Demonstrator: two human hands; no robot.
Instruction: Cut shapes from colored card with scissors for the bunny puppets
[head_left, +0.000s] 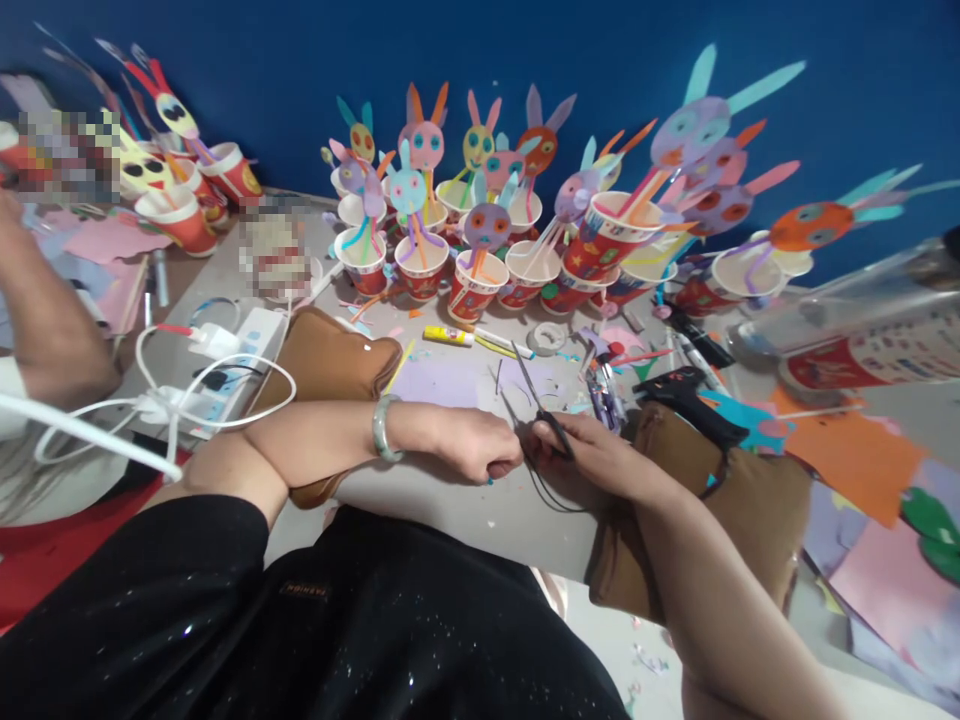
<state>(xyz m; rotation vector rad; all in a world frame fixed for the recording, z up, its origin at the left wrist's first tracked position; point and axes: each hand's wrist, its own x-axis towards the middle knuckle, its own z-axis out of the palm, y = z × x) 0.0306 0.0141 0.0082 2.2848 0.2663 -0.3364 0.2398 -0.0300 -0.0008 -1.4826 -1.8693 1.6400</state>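
My right hand grips a pair of dark-handled scissors, its blades spread apart and pointing away from me. Close beside it, my left hand is closed with the knuckles up and a bracelet on the wrist. Whatever its fingers hold, if anything, is hidden; a tiny teal speck shows under them. Beyond the blades lies lilac paper with thin dark scraps on it. A glue stick and a roll of tape lie a little farther off.
Paper cups with paper rabbit heads stand along the blue wall. Brown cushions lie by both forearms. On the right are a black glue gun, orange paper and a clear bottle. A power strip and another person's arm are left.
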